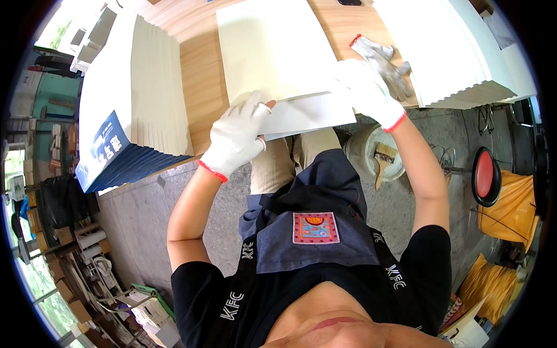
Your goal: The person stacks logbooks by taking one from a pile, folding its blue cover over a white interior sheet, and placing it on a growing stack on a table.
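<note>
A white sheet [310, 115] lies along the table's near edge, with its near side sticking out over my lap. My left hand [237, 134], in a white knit glove with bare fingertips, pinches its left end between thumb and fingers. The gloved right hand [369, 90] is by the sheet's right end; glare washes out its fingers, so their grip is unclear. Beyond both hands, a large cream sheet [272, 46] lies flat on the wooden table, its near edge overlapping the white sheet.
Tall stacks of folded pages [154, 84] flank me, the left one with a blue cover [106, 152], the right one [447, 52] pale. Spare gloves [380, 55] lie beside the right hand. Below stand a bucket [361, 148] with a brush [383, 159], and a red-seated stool [485, 177].
</note>
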`<state>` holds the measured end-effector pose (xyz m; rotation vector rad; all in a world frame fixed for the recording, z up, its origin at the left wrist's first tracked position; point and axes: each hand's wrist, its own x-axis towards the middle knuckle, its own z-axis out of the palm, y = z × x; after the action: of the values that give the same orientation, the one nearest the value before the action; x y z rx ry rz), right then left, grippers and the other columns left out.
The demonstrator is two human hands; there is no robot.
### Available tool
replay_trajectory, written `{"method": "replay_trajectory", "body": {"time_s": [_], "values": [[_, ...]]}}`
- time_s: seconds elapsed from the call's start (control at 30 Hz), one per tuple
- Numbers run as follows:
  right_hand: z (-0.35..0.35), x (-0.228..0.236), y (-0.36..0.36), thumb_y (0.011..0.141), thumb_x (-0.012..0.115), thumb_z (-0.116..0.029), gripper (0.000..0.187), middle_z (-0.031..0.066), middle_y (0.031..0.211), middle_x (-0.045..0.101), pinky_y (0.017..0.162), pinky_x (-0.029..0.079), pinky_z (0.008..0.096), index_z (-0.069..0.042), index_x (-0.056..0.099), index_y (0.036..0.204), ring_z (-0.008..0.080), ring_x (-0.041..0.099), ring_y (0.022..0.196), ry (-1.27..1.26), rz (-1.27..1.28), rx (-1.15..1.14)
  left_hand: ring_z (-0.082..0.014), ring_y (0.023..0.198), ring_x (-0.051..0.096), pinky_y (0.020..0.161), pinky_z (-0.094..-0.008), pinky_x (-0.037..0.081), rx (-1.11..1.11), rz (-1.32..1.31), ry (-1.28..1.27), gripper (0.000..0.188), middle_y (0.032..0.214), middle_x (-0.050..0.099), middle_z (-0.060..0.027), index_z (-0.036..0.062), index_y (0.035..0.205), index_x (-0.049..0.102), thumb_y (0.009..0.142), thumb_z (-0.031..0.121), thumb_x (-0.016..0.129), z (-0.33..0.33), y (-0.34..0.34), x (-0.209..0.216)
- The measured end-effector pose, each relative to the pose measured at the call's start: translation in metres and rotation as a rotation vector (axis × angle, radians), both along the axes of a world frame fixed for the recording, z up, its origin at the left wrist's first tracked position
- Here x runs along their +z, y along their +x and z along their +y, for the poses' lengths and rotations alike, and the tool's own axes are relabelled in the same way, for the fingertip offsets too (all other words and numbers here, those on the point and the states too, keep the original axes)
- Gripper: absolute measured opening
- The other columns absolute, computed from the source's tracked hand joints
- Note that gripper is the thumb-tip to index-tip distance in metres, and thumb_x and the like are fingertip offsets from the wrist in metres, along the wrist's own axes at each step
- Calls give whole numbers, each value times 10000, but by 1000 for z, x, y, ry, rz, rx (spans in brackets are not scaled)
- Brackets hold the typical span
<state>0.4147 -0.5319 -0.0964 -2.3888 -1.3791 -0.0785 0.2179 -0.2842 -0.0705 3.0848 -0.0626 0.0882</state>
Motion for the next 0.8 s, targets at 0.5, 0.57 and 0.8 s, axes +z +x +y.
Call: {"method": "replay_trajectory", "body": {"time_s": [0.5,0.57,0.8], "values": [[60,61,39,830,690,-628,681,141,1038,723,821,535,336,-67,662,1216,233,669,931,-438,419,81,-206,688,648,684,-333,501,352,266,-415,299,743,674,-81,83,954,741,876,369,708,51,70,8],[50,18,66,802,705,-632,667,132,975,712,794,523,376,-60,664,1144,261,662,882,-318,518,29,-176,663,633,662,-320,496,324,177,-496,314,734,667,-73,46,929,734,849,350,750,52,77,-6],[49,-13,58,800,704,-600,551,133,902,679,791,503,421,-80,659,979,286,652,871,-105,292,-79,-186,719,667,674,-330,513,444,267,-569,327,774,705,-88,61,923,762,801,362,794,64,81,-13]]}}
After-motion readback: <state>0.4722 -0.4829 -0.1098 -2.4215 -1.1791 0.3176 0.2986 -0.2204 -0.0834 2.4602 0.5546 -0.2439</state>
